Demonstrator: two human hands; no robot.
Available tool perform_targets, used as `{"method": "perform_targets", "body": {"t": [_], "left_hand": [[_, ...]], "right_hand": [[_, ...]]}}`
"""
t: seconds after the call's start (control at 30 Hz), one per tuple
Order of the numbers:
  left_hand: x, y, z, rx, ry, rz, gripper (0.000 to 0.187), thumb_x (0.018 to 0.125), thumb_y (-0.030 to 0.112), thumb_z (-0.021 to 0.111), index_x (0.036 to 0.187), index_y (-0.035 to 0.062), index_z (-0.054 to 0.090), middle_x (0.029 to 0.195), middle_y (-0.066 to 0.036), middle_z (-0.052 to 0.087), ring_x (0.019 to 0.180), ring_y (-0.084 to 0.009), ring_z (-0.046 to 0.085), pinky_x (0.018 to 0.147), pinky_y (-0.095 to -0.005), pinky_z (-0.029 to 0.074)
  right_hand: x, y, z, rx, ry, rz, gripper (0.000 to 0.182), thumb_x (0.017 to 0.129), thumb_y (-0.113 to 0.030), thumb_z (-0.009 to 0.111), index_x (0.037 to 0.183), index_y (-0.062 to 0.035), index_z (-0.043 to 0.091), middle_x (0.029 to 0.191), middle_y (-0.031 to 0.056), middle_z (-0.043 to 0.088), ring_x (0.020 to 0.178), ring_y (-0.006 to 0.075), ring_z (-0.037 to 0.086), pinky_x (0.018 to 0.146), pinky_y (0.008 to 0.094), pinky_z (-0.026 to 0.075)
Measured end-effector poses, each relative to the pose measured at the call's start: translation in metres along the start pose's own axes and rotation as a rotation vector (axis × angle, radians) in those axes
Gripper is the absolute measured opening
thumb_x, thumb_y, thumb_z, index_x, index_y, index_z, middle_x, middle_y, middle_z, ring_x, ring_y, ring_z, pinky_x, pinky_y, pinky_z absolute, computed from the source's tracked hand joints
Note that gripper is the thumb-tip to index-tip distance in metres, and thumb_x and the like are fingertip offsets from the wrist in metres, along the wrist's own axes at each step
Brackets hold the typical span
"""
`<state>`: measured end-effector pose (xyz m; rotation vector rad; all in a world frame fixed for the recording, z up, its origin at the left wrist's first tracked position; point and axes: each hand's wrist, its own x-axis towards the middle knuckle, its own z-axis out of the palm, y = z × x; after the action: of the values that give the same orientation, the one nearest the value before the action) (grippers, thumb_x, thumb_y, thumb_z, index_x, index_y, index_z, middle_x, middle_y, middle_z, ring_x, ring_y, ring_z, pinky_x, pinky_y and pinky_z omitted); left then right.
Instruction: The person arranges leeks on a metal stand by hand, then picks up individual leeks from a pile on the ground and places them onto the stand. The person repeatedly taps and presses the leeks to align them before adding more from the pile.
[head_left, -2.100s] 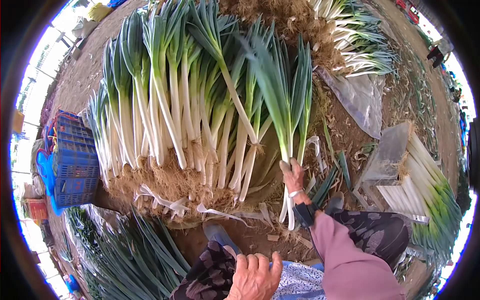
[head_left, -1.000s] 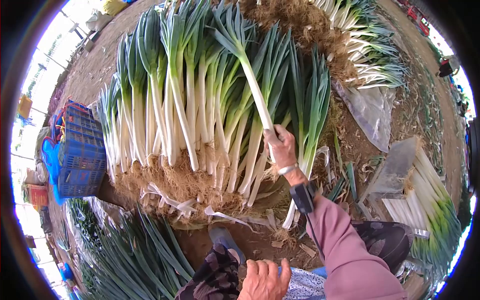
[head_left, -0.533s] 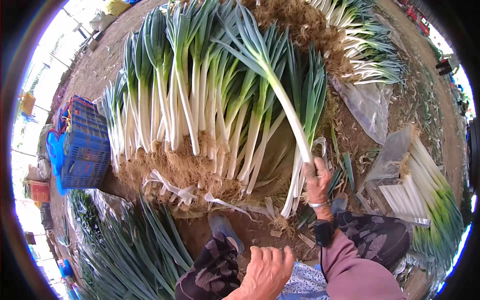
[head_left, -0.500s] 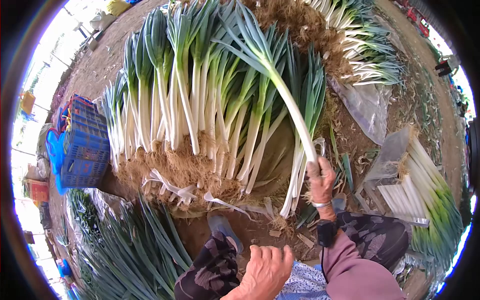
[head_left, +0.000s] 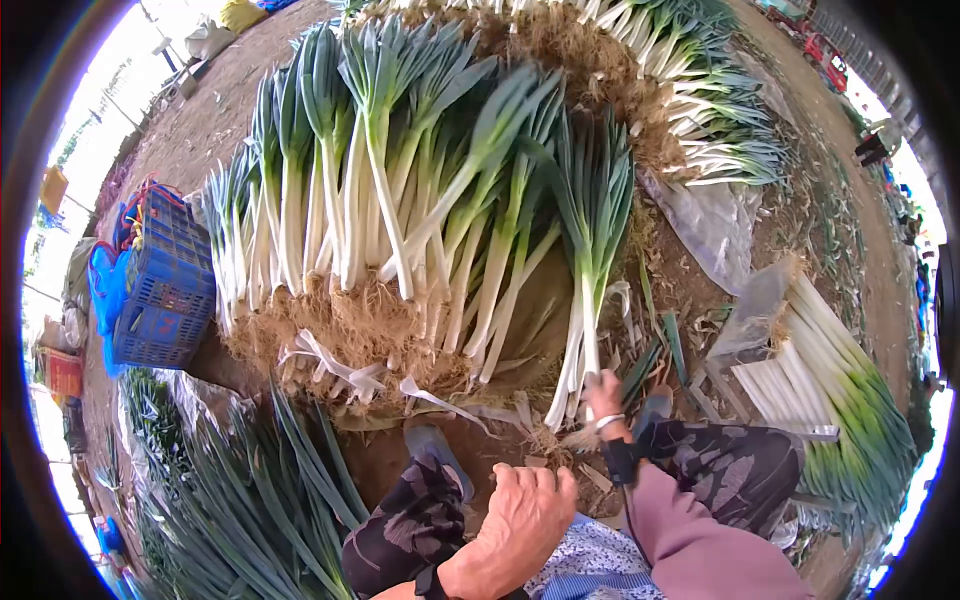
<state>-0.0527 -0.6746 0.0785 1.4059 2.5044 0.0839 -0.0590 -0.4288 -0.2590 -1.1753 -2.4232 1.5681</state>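
My right hand is at the white lower end of a leek in the small right-hand group, its fingers closed round the stem just above the roots. Low in the middle, my left hand is held over my lap with its back up and its fingers curled under; whatever is inside them is hidden. A wide pile of leeks with brown roots stands in front of me, white stems toward me. One leek slants across the top of this pile, its leaves blurred.
Trimmed leeks lie at the right beside a plastic sheet. A blue crate stands at the left. Green leek leaves spread at lower left. More rooted leeks line the back. Pale strips lie over the roots.
The leek that my right hand held up has been let go and now slants on the pile to the left. My right hand has dropped down to the right-hand group. My left hand has barely moved.
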Motion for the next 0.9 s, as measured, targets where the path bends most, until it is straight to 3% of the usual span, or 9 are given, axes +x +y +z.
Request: {"method": "perform_targets", "body": {"t": [0.07, 0.1, 0.27, 0.37, 0.43, 0.6, 0.67, 0.83, 0.9], "left_hand": [[0.000, -0.001, 0.003, -0.014, -0.002, -0.005, 0.046, 0.074, 0.011, 0.058, 0.116, -0.0063, 0.054, 0.077, -0.009, 0.054, 0.075, -0.0225, 0.055, 0.068, -0.0361, 0.040], [-0.001, -0.001, 0.003, -0.019, -0.008, -0.003, 0.046, 0.074, 0.011, 0.058, 0.116, -0.0063, 0.054, 0.077, -0.009, 0.054, 0.075, -0.0225, 0.055, 0.068, -0.0361, 0.040], [-0.005, -0.002, 0.002, -0.074, -0.008, -0.016, 0.044, 0.074, 0.010, 0.058, 0.115, -0.0072, 0.054, 0.079, -0.013, 0.056, 0.075, -0.0244, 0.056, 0.067, -0.0365, 0.040], [-0.005, -0.004, -0.018, -0.084, -0.078, -0.018, 0.044, 0.075, 0.012, 0.061, 0.116, -0.0036, 0.055, 0.085, -0.015, 0.058, 0.081, -0.0270, 0.058, 0.075, -0.0397, 0.042], [-0.009, 0.001, -0.014, -0.065, -0.029, -0.060, 0.042, 0.077, 0.013, 0.057, 0.115, -0.0033, 0.055, 0.086, -0.015, 0.057, 0.083, -0.0272, 0.056, 0.080, -0.0414, 0.041], [-0.013, -0.002, -0.018, 0.007, -0.013, -0.091, 0.041, 0.082, 0.016, 0.051, 0.119, -0.0018, 0.055, 0.093, -0.018, 0.058, 0.091, -0.0310, 0.055, 0.090, -0.0470, 0.040], [-0.012, -0.004, -0.018, 0.007, -0.049, -0.104, 0.042, 0.083, 0.017, 0.050, 0.121, -0.0015, 0.054, 0.095, -0.019, 0.058, 0.093, -0.0323, 0.056, 0.091, -0.0479, 0.040], [-0.009, -0.011, -0.014, -0.081, -0.079, -0.114, 0.040, 0.083, 0.016, 0.049, 0.118, -0.0019, 0.057, 0.094, -0.019, 0.058, 0.091, -0.0320, 0.056, 0.090, -0.0475, 0.040], [-0.008, -0.011, -0.009, -0.089, -0.064, -0.130, 0.040, 0.083, 0.016, 0.049, 0.118, -0.0022, 0.057, 0.094, -0.019, 0.058, 0.091, -0.0323, 0.056, 0.089, -0.0477, 0.040]], "right_hand": [[-0.016, -0.015, 0.025, -0.123, 0.139, -0.393, 0.027, 0.084, -0.026, 0.062, 0.080, 0.0002, 0.057, 0.070, 0.0198, 0.063, 0.059, 0.0335, 0.063, 0.057, 0.0430, 0.049], [-0.036, -0.062, 0.023, 0.225, -0.091, -0.042, 0.027, 0.086, -0.023, 0.061, 0.080, 0.0025, 0.055, 0.060, 0.0116, 0.059, 0.047, 0.0211, 0.060, 0.043, 0.0345, 0.048], [-0.032, -0.082, 0.043, 0.079, -0.254, 0.062, 0.022, 0.085, -0.020, 0.062, 0.087, 0.0021, 0.058, 0.064, 0.0165, 0.063, 0.053, 0.0269, 0.063, 0.050, 0.0383, 0.051], [-0.019, -0.063, 0.055, -0.493, -0.127, -0.101, 0.031, 0.081, -0.024, 0.063, 0.099, 0.0008, 0.055, 0.089, 0.0237, 0.065, 0.085, 0.0426, 0.062, 0.076, 0.0485, 0.050], [-0.005, -0.053, 0.071, -0.377, 0.024, -0.403, 0.035, 0.083, -0.023, 0.063, 0.110, -0.0016, 0.055, 0.100, 0.0220, 0.062, 0.090, 0.0392, 0.061, 0.078, 0.0457, 0.049], [0.032, -0.130, 0.114, -0.139, -0.056, -0.429, 0.035, 0.083, -0.024, 0.067, 0.111, -0.0049, 0.056, 0.104, 0.0157, 0.063, 0.089, 0.0299, 0.064, 0.074, 0.0389, 0.052], [0.053, -0.148, 0.146, -0.020, 0.032, -0.685, 0.036, 0.085, -0.027, 0.065, 0.112, -0.0047, 0.056, 0.103, 0.0156, 0.064, 0.088, 0.0293, 0.065, 0.074, 0.0387, 0.053], [0.080, -0.206, 0.187, 0.182, -0.283, -0.321, 0.052, 0.086, -0.038, 0.064, 0.123, -0.0035, 0.051, 0.113, 0.0183, 0.061, 0.088, 0.0270, 0.065, 0.074, 0.0363, 0.052], [0.086, -0.223, 0.198, 0.676, -0.412, 0.076, 0.061, 0.086, -0.040, 0.065, 0.130, -0.0023, 0.045, 0.109, 0.0139, 0.060, 0.084, 0.0263, 0.062, 0.071, 0.0383, 0.050]]}}
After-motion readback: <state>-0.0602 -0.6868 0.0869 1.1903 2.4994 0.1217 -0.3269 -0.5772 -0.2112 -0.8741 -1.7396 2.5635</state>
